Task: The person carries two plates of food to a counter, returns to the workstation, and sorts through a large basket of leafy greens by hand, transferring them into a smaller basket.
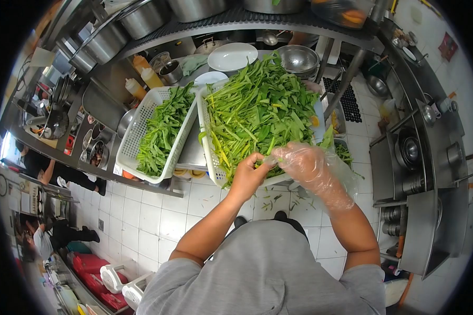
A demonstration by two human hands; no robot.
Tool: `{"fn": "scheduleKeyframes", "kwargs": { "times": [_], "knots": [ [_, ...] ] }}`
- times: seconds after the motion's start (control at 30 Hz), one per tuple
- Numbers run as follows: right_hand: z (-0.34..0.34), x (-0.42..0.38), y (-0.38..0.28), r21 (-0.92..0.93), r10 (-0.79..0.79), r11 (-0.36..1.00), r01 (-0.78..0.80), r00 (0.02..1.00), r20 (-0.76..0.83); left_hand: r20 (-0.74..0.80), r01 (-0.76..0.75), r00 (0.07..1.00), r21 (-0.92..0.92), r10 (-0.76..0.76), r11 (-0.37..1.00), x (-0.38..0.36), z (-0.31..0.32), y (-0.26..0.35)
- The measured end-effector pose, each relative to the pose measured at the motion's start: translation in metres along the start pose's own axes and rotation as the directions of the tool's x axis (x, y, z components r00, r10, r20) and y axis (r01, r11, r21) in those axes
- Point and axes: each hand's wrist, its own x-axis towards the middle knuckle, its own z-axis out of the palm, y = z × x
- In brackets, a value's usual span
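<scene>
My left hand is bare, its fingers pinched together at the near edge of a big heap of leafy green stems. Beside it, my right hand wears a loose clear plastic glove, and its fingers are closed too. The fingertips of both hands meet; whatever lies between them is too small to make out. The heap fills a white basket and spreads to its right. Further left, a second white perforated basket holds a smaller pile of greens.
Behind the heap are a white oval plate, a metal colander and squeeze bottles. A shelf edge with pots crosses above. Leaf scraps lie on the tiled floor. Two other people stand at far left.
</scene>
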Motion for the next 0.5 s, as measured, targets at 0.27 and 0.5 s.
{"fn": "scheduleKeyframes", "kwargs": {
  "times": [0.27, 0.5],
  "knots": [
    [0.020, -0.008, 0.004, -0.033, -0.103, 0.994, 0.104, 0.994, 0.023, 0.019, -0.059, 0.998, 0.102, 0.057, 0.993, -0.005, -0.001, -0.005],
    [-0.020, -0.002, 0.046, 0.761, 0.741, 0.576, -0.300, 0.584, -0.330, 0.054, 0.024, 0.998, -0.165, -0.015, 0.986, 0.002, 0.006, 0.007]
  ]
}}
